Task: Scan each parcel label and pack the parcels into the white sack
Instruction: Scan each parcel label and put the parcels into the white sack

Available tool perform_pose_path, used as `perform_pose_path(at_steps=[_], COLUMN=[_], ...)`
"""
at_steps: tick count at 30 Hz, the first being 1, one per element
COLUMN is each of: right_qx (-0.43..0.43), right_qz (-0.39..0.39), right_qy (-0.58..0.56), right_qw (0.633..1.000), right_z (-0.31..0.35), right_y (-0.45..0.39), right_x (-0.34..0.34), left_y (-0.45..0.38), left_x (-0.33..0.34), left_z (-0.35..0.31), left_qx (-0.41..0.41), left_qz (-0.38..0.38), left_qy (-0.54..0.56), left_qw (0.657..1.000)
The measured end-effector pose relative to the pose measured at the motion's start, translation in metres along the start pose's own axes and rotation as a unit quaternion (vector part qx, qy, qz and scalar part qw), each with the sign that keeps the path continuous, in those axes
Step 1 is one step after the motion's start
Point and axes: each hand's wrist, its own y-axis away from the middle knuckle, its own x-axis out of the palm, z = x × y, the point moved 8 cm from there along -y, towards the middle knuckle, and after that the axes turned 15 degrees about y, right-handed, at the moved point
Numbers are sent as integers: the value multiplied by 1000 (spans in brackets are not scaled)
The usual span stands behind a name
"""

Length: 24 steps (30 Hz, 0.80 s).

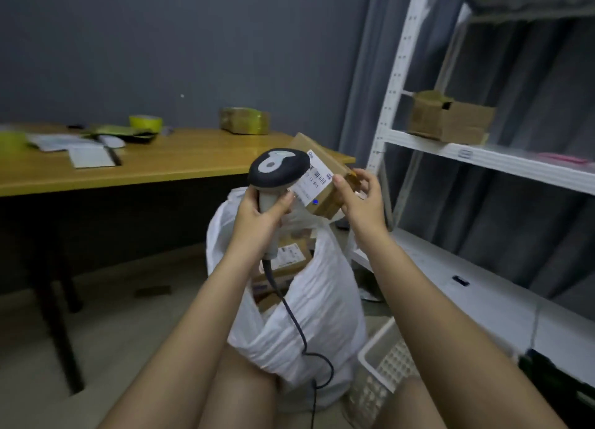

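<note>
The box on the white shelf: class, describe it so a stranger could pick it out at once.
Start at the white metal shelving on the right of the room. On its upper visible shelf sits a lone brown cardboard box. Unlike the labelled parcel held in the right hand, it shows no white label and nobody touches it.

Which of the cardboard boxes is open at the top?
The box on the white shelf, at the right: its top flaps stand up. The parcel in the right hand and the taped box on the table are closed.
</note>
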Motion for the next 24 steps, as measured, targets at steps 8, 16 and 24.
perform_pose_path(at_steps=[8,16,24], right_qx=[-79,14,-85], right_qz=[144,76,-94], right_qy=[491,486,315], right_qw=[855,870,941], right_z=[-26,-65,-31], right_y=[1,-9,-13], right_x=[56,-38,5], left_y=[-2,-13,-23], left_x=[-59,-37,-34], left_z=[2,35,71], left_qx=[-40,-80,-111], left_qz=[-29,33,28], left_qy=[-3,5,6], left_qw=[999,996,993])
